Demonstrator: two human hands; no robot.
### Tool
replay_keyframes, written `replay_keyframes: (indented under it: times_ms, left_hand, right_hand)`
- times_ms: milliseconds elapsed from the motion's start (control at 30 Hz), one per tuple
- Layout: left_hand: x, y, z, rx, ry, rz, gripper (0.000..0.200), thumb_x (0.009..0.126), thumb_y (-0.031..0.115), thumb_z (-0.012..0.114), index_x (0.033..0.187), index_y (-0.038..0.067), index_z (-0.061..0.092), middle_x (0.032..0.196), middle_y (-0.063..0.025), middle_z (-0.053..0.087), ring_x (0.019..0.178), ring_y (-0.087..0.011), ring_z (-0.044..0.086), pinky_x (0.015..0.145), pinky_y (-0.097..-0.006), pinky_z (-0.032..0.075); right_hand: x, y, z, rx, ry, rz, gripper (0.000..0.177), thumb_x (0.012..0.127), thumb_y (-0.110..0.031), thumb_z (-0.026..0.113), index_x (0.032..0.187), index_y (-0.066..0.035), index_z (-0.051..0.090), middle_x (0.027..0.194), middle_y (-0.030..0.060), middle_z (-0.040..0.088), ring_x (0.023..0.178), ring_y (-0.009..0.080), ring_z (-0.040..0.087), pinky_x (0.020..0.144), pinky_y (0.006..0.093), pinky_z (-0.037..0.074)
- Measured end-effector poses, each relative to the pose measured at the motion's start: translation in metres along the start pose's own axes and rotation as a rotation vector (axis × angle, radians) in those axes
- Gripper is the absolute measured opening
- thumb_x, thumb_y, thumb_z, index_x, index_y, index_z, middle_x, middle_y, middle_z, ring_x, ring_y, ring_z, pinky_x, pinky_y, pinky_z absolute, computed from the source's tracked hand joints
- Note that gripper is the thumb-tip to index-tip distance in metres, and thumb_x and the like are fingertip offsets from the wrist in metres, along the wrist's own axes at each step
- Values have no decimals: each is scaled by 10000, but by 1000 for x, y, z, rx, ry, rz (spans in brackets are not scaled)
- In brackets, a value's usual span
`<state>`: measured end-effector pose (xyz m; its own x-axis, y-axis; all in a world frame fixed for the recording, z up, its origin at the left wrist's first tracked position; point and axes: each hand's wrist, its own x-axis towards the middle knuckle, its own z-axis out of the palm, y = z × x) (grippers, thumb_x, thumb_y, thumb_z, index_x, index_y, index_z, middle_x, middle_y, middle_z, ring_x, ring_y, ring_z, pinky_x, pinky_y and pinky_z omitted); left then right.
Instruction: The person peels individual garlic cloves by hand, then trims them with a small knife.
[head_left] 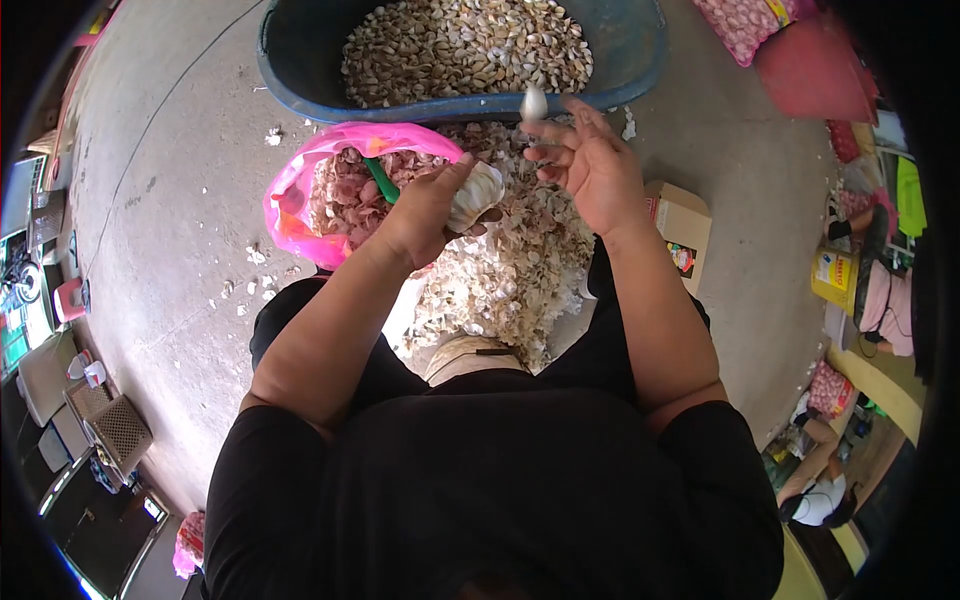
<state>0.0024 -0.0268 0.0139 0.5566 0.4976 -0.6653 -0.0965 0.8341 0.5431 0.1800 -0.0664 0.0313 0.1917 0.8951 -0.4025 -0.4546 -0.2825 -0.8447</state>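
My left hand (432, 208) is closed around a white garlic bulb (478, 198), thumb along its top and fingers below it. A green handle-like piece (381, 180) lies beside that hand, over the pink bag, its other end hidden. My right hand (598, 168) is raised to the right of the bulb, palm turned inward and fingers spread apart. Just off its fingertips is a single pale garlic clove (534, 103), slightly blurred, overlapping the tub's near rim in this view. Beneath both hands spreads a heap of loose garlic skins (520, 270).
A blue tub (290, 88) of loose cloves stands ahead. The pink bag (283, 222) of reddish garlic sits at left, a cardboard box (690, 215) at right. Netted garlic sacks (735, 28), a yellow container (833, 273) and another person (822, 500) show farther right.
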Motion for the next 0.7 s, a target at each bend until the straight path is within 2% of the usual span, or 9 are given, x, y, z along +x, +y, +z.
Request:
replay_keyframes:
  times_ms: [33, 67, 167, 300, 400, 500, 533, 667, 700]
  left_hand:
    - [1, -1, 1, 9, 34, 16, 315, 885, 312, 416, 995, 30, 503, 857, -59, 580, 725, -150, 566, 555, -263, 455]
    - [2, -3, -1, 29, 28, 44, 331, 874, 307, 442, 1014, 12, 495, 864, -72, 578, 729, -157, 570, 574, -270, 463]
    - [7, -5, -6, 56, -24, 120, 370, 842, 276, 516, 1051, -27, 478, 875, -95, 574, 741, -170, 576, 628, -279, 479]
    - [1, -4, 0, 49, -46, 220, 356, 777, 155, 607, 1049, -36, 479, 871, -82, 572, 774, -158, 568, 682, -266, 471]
    - [-1, 2, 3, 15, -74, 249, 401, 708, 42, 651, 1065, -29, 481, 884, -73, 569, 808, -152, 560, 721, -258, 459]
    - [1, 3, -3, 91, -158, 305, 458, 673, -15, 654, 1094, -13, 475, 910, -68, 564, 828, -146, 555, 745, -248, 448]
    - [3, 3, -4, 140, -188, 334, 474, 666, -25, 651, 1105, -8, 471, 919, -66, 563, 833, -143, 554, 750, -244, 445]
    - [4, 3, -1, 286, -173, 405, 454, 679, 1, 645, 1102, 3, 480, 919, -67, 571, 813, -128, 552, 727, -235, 443]
    - [3, 2, 1, 368, -134, 450, 448, 680, 13, 646, 1097, 0, 484, 916, -69, 574, 800, -125, 553, 711, -237, 447]
  right_hand:
    - [-1, -4, 7, 108, 94, -58, 203, 826, -225, 524, 874, -32, 559, 656, 78, 568, 611, 131, 551, 524, 248, 433]
    - [-3, -2, 8, -226, 56, -65, 163, 836, -155, 503, 930, -23, 526, 688, 54, 538, 622, 110, 533, 538, 239, 426]
    - [-6, 29, 9, -896, -205, -341, 113, 814, -112, 544, 891, -32, 519, 666, 40, 533, 598, 97, 537, 521, 233, 434]
    - [-10, 21, 12, -564, -146, -120, 74, 820, -87, 540, 797, -38, 488, 614, 24, 518, 502, 86, 511, 441, 213, 408]
    - [-11, 22, 8, -128, -128, -22, 75, 822, -96, 533, 811, -22, 524, 646, 48, 547, 489, 102, 521, 425, 216, 404]
    - [-7, 14, -5, 69, -63, 72, 72, 817, -99, 542, 817, -28, 534, 632, 45, 543, 482, 107, 517, 422, 216, 404]
    - [0, 17, -17, -41, 2, 54, 117, 814, -129, 552, 853, -20, 542, 646, 74, 562, 483, 127, 527, 436, 250, 413]
    - [6, 25, -32, -1193, -15, -296, 269, 813, -254, 559, 938, -16, 539, 729, 136, 588, 584, 162, 567, 508, 297, 434]
    - [5, 29, -27, -1052, -33, -238, 291, 810, -270, 561, 953, -18, 529, 741, 135, 590, 605, 174, 573, 521, 297, 438]
